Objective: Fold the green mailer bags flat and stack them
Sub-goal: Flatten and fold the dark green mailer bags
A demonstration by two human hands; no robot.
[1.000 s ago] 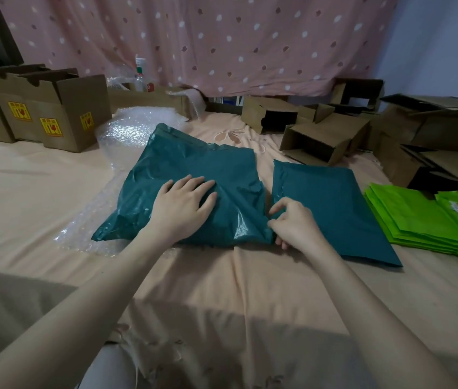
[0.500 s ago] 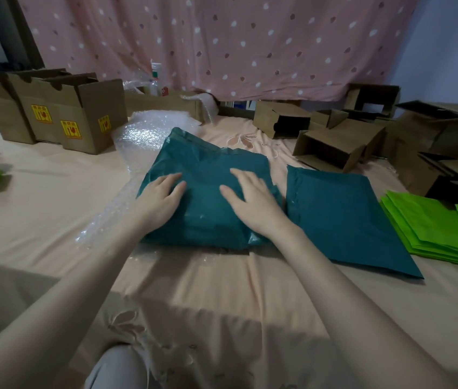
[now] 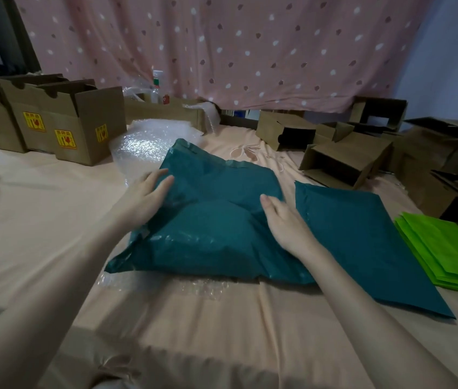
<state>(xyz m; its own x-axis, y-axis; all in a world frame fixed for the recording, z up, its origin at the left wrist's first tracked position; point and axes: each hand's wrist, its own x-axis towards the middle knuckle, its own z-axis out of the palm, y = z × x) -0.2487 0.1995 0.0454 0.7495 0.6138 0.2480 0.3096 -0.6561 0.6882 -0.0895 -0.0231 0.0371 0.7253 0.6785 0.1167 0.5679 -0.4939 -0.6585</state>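
Hands both flat on the dark green mailer bag (image 3: 211,220) at centre of the peach sheet (image 3: 40,220) covering the surface. Left hand (image 3: 146,196) lies on the bag's left edge, fingers (image 3: 163,183) extended and close together, palm down, gripping nothing. Right hand (image 3: 284,220) lies on the bag's right side, fingers straight and held together, also palm down, no pinch visible. Bag is puffy and creased, top flap end pointing away from the person, near left corner sticking out toward the left arm. It sits on bubble wrap (image 3: 143,144), which shows past the far left corner and under the near edge. Second dark green mailer (image 3: 362,240) lies flat just beside it on the right; edges look touching or slightly overlapped, cannot tell which. Stack of bright green bags (image 3: 446,256) further right, apart from the flat mailer. Open cardboard boxes with yellow labels (image 3: 82,127) at far left, more boxes (image 3: 343,161) tipped on their sides at far right. Spotted pink curtain (image 3: 222,46) behind.
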